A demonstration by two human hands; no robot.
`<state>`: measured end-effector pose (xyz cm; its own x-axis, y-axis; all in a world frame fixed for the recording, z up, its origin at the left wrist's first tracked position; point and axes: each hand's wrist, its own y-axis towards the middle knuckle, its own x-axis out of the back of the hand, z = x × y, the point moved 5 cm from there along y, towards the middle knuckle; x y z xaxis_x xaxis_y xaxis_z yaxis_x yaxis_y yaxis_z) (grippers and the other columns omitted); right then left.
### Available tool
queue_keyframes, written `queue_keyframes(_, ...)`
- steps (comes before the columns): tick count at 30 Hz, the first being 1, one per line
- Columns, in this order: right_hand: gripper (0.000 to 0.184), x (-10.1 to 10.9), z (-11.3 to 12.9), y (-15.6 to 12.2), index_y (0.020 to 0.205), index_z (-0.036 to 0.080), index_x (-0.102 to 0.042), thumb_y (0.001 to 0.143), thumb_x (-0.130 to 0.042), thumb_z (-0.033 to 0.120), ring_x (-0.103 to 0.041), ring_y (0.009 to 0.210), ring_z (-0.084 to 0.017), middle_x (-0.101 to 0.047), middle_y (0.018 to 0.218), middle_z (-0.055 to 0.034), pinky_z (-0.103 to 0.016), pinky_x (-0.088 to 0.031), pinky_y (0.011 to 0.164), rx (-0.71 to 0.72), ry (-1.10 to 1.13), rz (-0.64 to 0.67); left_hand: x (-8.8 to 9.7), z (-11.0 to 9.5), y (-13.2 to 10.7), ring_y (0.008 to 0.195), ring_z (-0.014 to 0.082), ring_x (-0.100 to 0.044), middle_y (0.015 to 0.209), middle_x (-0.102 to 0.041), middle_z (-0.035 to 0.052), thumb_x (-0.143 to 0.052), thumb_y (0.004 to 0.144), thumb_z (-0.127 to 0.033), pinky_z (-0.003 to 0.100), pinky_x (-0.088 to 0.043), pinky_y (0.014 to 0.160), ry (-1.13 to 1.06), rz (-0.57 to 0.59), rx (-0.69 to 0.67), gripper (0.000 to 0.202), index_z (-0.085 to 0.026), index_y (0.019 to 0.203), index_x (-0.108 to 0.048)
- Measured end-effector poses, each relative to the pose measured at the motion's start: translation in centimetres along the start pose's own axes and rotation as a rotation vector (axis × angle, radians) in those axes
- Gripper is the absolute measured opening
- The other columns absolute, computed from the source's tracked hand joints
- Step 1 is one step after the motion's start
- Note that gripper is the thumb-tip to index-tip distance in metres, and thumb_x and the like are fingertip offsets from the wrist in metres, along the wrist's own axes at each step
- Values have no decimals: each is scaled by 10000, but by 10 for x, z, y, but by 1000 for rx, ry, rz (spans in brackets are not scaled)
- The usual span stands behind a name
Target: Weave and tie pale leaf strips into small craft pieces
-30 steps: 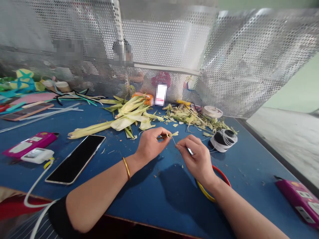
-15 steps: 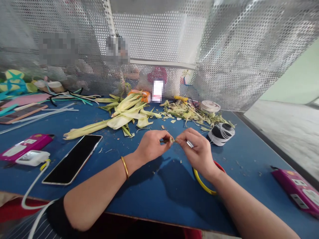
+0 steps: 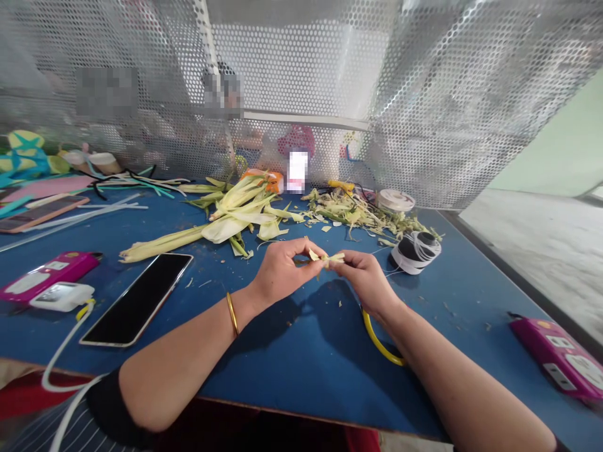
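Observation:
My left hand [image 3: 287,270] pinches a small pale piece of corn husk [image 3: 335,258] between thumb and fingertips, above the blue table. From the other side my right hand [image 3: 365,276] closes its fingertips on the same piece, so the two hands almost meet. A thin white thread runs from near my right hand toward the thread spool [image 3: 415,253] on the right. Beneath my right wrist lies a yellow ring-shaped handle [image 3: 377,339], partly covered. Beyond my hands rests a bundle of corn husks [image 3: 235,220].
A heap of husk scraps [image 3: 358,210] lies at the back, near a white roll [image 3: 396,199]. Left of my arm are a black-screened phone [image 3: 139,298] and a magenta power strip [image 3: 56,276]; another power strip [image 3: 560,358] sits far right. A perforated metal screen [image 3: 301,69] rises behind.
My hands have turned and come closer together, and more of the pale husk piece shows between them. My right hand has moved slightly left and its fingers have straightened.

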<state>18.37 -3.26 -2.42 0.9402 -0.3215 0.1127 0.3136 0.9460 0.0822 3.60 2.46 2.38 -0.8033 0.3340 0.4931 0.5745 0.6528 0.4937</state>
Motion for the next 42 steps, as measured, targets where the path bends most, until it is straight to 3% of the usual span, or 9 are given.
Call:
queue_keyframes(3,249,-3,1,-5,641,166,-667,719,-675,402,-410,533,-110,-529,552,30,-257,-300,526,-16,-33,-14,7,1,0,702,120,-680,778,-757,-1,-662,783,-153,189,-505,627,116,-183,-133,61,-191,776,-710)
queue_keyframes(6,222,-3,15,-11,653,176,-666,770,-653,364,-492,596,-135,-580,615,8,-267,-364,583,132,-182,-55,7,3,-1,721,132,-687,780,-755,7,-636,793,-118,212,-513,663,250,-258,-266,94,-190,782,-695)
queue_keyframes(11,187,-4,39,-21,654,196,-638,835,-613,234,-527,647,-142,-582,662,2,-261,-398,638,438,-358,-71,-1,0,-5,767,154,-692,801,-745,23,-603,820,-108,259,-534,742,400,-194,-486,102,-182,819,-673)
queue_keyframes(20,177,0,34,-14,662,195,-634,839,-622,208,-534,672,-146,-597,686,-1,-254,-396,642,432,-369,-23,-18,-6,-12,756,167,-663,776,-706,45,-480,916,-144,313,-539,803,650,-30,-667,185,-157,816,-635)
queue_keyframes(25,172,2,20,-4,664,205,-630,832,-608,233,-520,655,-149,-565,659,12,-259,-384,631,310,-424,47,-27,-5,-16,713,190,-628,702,-648,50,-477,920,-143,307,-510,697,807,95,-602,215,-153,743,-598)
queue_keyframes(29,164,3,21,-3,669,208,-625,818,-574,161,-566,736,-154,-620,805,-12,-263,-399,694,358,-581,62,-31,-9,-22,687,221,-617,691,-627,56,-513,884,-112,325,-488,619,921,151,-496,167,-156,742,-589)
queue_keyframes(32,165,-2,19,-2,690,202,-641,798,-558,110,-598,770,-156,-675,854,-23,-254,-411,707,328,-648,145,-37,-11,-27,703,242,-627,716,-640,83,-505,856,-65,338,-489,613,994,234,-407,155,-139,764,-605)
queue_keyframes(36,171,-7,6,3,731,186,-688,780,-551,95,-592,678,-146,-681,695,-3,-231,-386,608,178,-743,302,-51,-10,-32,758,265,-653,765,-671,122,-485,824,-12,354,-504,657,1025,426,-273,182,-107,806,-639)
queue_keyframes(42,163,-11,2,3,762,169,-715,750,-559,125,-577,646,-145,-692,705,-14,-235,-381,582,196,-736,404,-55,-15,-33,847,285,-686,859,-707,165,-460,864,-44,363,-522,691,1006,569,-25,228,-75,882,-685)
